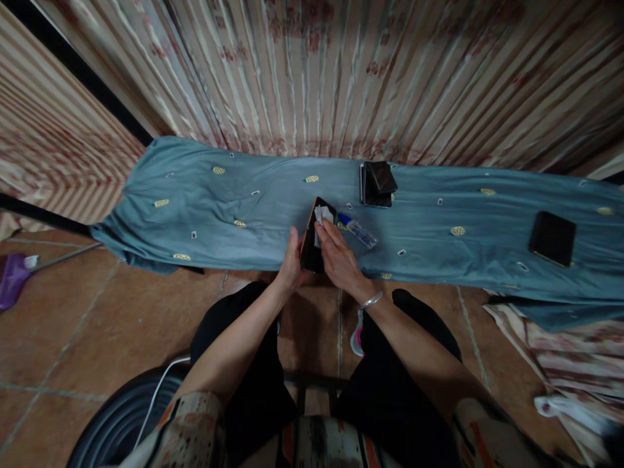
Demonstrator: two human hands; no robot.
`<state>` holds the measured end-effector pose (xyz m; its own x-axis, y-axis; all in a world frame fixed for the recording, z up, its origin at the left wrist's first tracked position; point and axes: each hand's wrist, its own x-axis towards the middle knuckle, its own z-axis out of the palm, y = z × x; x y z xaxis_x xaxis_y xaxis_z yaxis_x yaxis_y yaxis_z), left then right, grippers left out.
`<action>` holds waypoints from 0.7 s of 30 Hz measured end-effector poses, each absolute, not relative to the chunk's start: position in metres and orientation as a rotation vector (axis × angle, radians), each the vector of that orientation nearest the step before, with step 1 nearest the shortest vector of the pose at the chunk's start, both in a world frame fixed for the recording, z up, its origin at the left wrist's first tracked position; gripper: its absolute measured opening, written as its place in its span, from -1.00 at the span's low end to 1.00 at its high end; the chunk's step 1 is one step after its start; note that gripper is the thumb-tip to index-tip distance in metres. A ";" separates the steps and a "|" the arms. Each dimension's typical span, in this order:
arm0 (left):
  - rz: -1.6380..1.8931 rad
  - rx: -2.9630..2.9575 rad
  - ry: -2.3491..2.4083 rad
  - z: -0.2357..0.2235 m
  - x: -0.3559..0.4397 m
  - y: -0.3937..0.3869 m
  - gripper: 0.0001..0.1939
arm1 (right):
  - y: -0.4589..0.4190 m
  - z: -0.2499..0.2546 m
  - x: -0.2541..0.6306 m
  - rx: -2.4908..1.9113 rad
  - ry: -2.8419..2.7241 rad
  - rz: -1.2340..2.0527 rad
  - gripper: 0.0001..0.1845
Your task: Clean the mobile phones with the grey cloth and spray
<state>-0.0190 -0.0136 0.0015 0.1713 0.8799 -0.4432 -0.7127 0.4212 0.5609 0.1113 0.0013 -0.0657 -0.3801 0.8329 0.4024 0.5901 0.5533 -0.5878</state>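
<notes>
A dark smartphone [314, 255] is held tilted over the near edge of the cloth-covered bench, with my left hand [291, 263] closed around its left side and lower end. My right hand [338, 257] presses a crumpled white tissue [322, 214] onto the phone's dark face, fingertips together on it. Just right of the fingers lies a clear spray bottle [361, 233] with a blue cap. Farther back is a small stack of dark phones [377, 185]. A black, flat, rounded-corner device [552, 238] rests alone toward the right.
The long bench wears a blue-green patterned cloth [273, 185]. Pleated curtains [312, 78] hang right behind it. On the tiled floor are a purple object [15, 279] at left and a black round ribbed thing [117, 416] with a white cable by my left leg.
</notes>
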 end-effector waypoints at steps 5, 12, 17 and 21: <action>1.169 0.228 0.836 0.000 -0.017 -0.011 -0.36 | -0.008 -0.065 0.104 -1.049 -2.156 0.481 -0.30; 1.200 0.185 0.934 -0.004 -0.020 -0.006 -0.31 | -0.028 -0.071 0.091 -0.897 -2.176 0.410 -0.30; 1.138 0.180 1.055 -0.004 -0.026 -0.004 -0.21 | -0.038 -0.076 0.085 -0.820 -2.181 0.369 -0.19; 1.152 0.222 1.083 0.000 -0.031 -0.002 -0.14 | -0.039 -0.075 0.085 -0.743 -2.221 0.374 -0.14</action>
